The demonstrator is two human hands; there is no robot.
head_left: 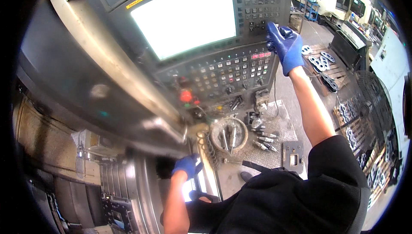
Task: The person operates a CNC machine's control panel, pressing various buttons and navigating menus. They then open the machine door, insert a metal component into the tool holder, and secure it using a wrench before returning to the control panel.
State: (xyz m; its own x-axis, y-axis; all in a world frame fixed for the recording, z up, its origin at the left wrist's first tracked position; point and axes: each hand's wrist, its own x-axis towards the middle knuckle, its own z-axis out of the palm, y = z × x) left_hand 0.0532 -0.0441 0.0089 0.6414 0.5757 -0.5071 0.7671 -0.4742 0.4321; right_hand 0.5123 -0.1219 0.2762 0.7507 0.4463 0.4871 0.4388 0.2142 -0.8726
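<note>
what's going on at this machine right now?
A person in blue gloves stands at a machine's control panel. The right hand is raised to the panel's right edge, by the keypad beside the bright blank screen. The left hand is low, resting at the edge of the machine door. A round tray of tools sits below the panel, and metal parts lie on a pallet beyond.

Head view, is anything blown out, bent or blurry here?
Head view: the control panel screen is blown out to white; fisheye bends the machine's edges near the rim; the right hand on the keypad is fairly sharp, the dark lower left murky.
</note>
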